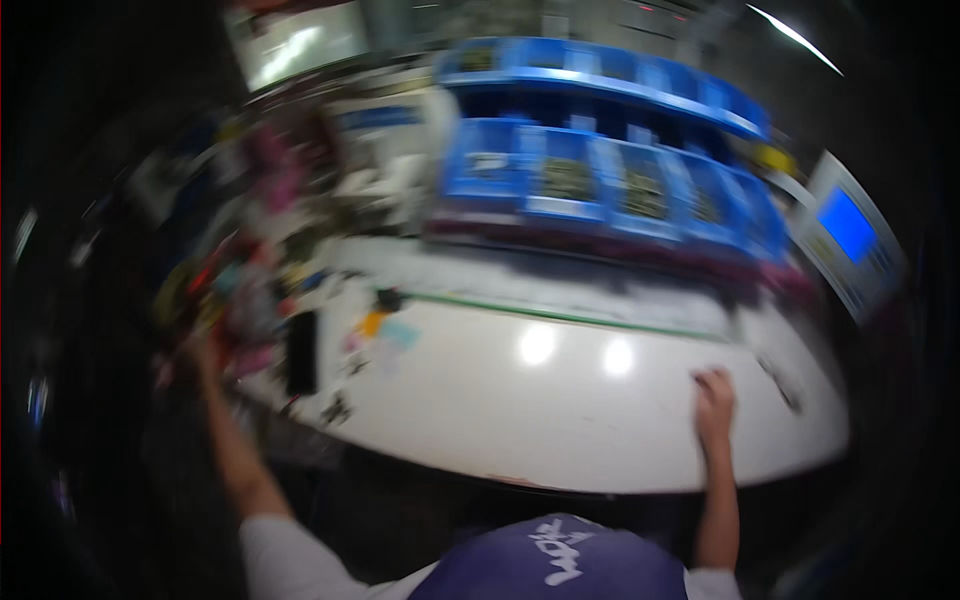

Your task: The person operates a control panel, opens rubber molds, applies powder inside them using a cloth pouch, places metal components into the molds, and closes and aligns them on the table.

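My left hand (196,352) is stretched far out to the left, beside a heap of small red, pink and clear items (245,305). Motion smears its fingers, so what they touch cannot be told. On the right part of the white table (480,390), my right hand (714,402) is low over the surface with its fingers curled together. A small dark spot shows at its fingertips, too blurred to name. To the right of that hand lies a thin dark tool (780,384).
Two rows of blue bins (565,185) stand at the back, several holding small metal-coloured parts. A device with a blue screen (847,225) is at the right. A black phone-like slab (302,352) and orange and light-blue slips (373,323) lie left of centre.
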### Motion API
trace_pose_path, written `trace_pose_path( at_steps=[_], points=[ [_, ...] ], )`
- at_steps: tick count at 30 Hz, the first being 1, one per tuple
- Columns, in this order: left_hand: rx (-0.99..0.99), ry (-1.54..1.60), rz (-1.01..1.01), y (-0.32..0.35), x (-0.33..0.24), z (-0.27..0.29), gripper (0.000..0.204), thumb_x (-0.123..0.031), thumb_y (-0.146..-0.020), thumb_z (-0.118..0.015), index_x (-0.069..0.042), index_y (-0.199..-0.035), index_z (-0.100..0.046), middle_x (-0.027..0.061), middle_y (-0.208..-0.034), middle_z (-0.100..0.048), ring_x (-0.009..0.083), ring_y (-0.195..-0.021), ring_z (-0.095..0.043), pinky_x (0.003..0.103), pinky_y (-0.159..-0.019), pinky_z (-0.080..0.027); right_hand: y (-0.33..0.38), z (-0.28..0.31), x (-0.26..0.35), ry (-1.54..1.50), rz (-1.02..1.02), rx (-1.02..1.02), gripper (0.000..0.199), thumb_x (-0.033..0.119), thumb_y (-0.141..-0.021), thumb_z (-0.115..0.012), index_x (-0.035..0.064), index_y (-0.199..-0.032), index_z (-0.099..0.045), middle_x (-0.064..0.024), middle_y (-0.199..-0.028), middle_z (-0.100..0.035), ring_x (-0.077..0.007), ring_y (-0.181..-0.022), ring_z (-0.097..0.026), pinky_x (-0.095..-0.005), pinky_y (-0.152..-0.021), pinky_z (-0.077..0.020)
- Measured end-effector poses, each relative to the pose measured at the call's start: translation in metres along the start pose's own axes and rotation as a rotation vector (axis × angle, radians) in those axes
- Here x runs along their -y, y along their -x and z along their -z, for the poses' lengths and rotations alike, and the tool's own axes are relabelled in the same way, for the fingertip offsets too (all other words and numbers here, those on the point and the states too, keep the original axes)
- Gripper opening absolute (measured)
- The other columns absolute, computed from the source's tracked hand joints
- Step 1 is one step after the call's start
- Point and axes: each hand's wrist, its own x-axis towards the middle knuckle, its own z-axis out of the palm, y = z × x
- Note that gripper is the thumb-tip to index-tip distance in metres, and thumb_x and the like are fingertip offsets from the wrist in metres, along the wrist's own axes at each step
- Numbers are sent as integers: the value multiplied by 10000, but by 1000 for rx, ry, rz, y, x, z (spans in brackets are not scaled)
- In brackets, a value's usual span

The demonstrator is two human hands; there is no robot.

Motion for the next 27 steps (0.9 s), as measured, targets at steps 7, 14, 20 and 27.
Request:
trace_pose_path(
  at_steps=[7, 14, 20, 27],
  points=[
    [22, 145, -72, 18, 89, 78, 181, -95, -941, -648, 26, -1071, -682, 175, -1020, -714, 287, -917, -681, 370, -819, -517, -17, 42, 0, 461, 88, -173, 395, 31, -794, -666, 119, -1178, -682, -114, -1237, -595, -307, -1197, -501, -468, -1044, -351],
    [33, 355, -296, 59, -270, 59, 73, -17, -939, -608, 43, -921, -644, 149, -937, -632, 301, -916, -611, 394, -847, -485, -16, 89, -125, 555, -139, -71, 362, 202, -950, -590, 150, -1309, -594, -41, -1416, -538, -275, -1370, -406, -501, -1161, -245],
    [534, 771, -668, 134, -526, 30, 199, -2, -811, -718, -28, -1008, -714, 161, -1113, -639, 344, -1051, -597, 433, -932, -468, -62, 114, -217, 467, -132, -259, 260, 225, -957, -592, 115, -1184, -657, -61, -1276, -631, -292, -1336, -461, -510, -1174, -250],
    [819, 720, -920, 158, -761, -65, 670, -249, -875, -729, -32, -1443, -448, 227, -1442, -474, 387, -1293, -484, 449, -1072, -391, -141, 103, -285, 709, 35, -514, 295, 226, -952, -611, 114, -1221, -660, -129, -1201, -627, -350, -1209, -531, -519, -1080, -366]
  ],
)
